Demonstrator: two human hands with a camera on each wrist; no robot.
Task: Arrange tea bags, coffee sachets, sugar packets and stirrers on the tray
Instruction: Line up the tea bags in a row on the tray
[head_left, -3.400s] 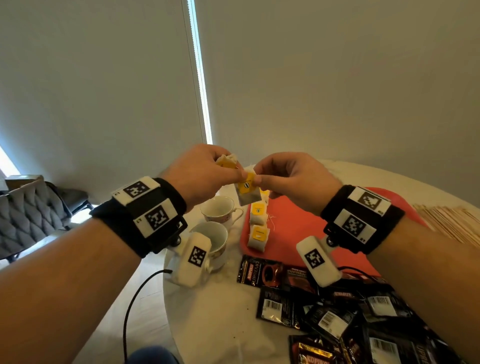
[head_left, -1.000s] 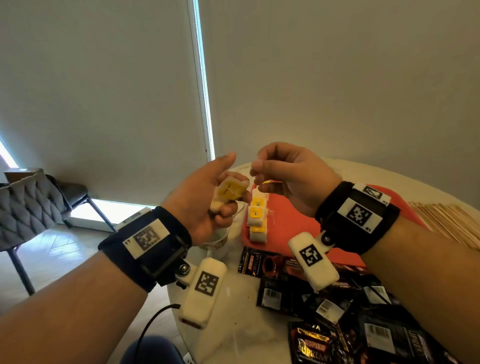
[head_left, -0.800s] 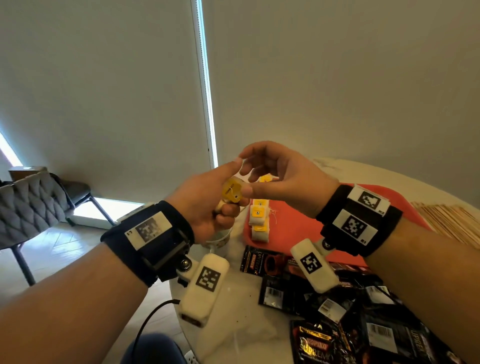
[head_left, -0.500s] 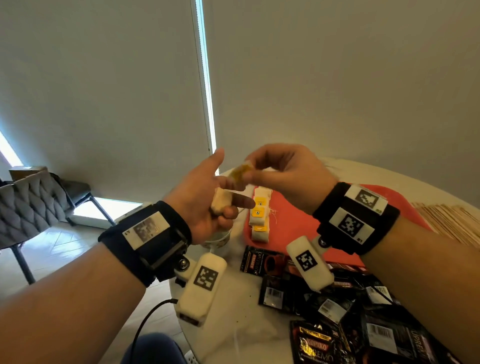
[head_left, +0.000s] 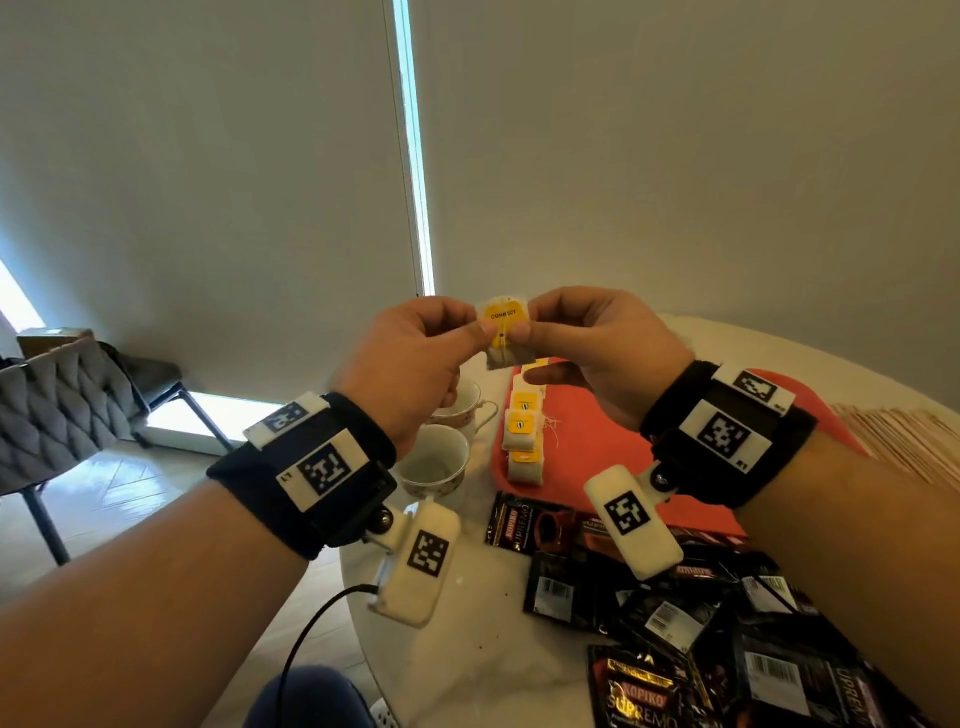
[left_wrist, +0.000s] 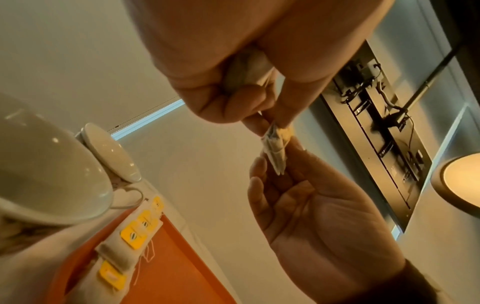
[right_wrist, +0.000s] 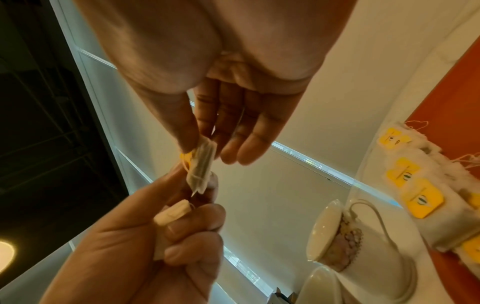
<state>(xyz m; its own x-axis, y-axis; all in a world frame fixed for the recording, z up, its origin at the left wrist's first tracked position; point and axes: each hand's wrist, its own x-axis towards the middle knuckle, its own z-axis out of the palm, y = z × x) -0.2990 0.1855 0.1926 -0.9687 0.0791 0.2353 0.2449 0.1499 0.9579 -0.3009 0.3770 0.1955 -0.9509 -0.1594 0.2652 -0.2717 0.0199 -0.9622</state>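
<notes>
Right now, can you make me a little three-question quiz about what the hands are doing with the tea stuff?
1. True or false: both hands pinch one tea bag in the air.
2. Where does the row of tea bags lie? A) in a cup B) on the red tray C) on the coffee sachets
3. Fill in: the left hand also hides a spare ____ in its curled fingers.

Key: 1 true, the left hand and right hand each pinch a side of it. 2 B, along the tray's left edge. 3 tea bag, seen in the right wrist view.
</notes>
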